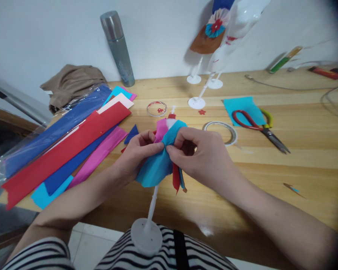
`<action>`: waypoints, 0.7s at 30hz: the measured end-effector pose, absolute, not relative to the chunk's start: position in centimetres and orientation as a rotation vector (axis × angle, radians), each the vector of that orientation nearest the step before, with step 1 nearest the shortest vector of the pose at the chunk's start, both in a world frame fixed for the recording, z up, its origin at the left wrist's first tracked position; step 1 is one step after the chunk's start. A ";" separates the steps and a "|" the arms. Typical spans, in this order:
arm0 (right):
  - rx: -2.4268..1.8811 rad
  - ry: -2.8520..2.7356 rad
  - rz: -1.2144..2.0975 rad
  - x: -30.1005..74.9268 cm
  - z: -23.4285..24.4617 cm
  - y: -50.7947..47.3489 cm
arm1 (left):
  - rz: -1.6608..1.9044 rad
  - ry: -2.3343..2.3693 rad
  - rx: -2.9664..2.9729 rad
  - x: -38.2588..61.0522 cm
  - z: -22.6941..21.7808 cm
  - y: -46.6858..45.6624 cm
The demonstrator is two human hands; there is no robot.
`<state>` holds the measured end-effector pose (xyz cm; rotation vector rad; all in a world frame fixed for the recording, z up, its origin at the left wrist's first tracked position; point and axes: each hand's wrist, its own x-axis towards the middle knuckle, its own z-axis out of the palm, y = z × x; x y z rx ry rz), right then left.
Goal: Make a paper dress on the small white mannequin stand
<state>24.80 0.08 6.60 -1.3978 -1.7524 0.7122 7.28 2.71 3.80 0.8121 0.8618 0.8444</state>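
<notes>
A small white doll figure on a stand leans toward me, its round base resting on my lap. It is wrapped in light-blue crepe paper over pink and red layers. My left hand and my right hand both pinch the blue paper at the figure's middle, fingertips nearly touching. A red strip hangs below my right hand.
Long crepe paper sheets in red, blue, pink lie at left. Red-handled scissors rest on a blue scrap, beside a tape roll. A small clear dish, a steel flask, dressed figures and cables stand behind.
</notes>
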 end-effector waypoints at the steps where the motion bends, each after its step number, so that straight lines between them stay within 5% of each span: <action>1: -1.402 -1.751 0.707 24.8 6.6 0.1 | 0.848 0.866 0.812 7.3 3.9 2.7; 21: -1.307 -1.753 0.520 24.7 6.1 -0.6 | 0.826 0.831 0.722 7.2 3.8 2.6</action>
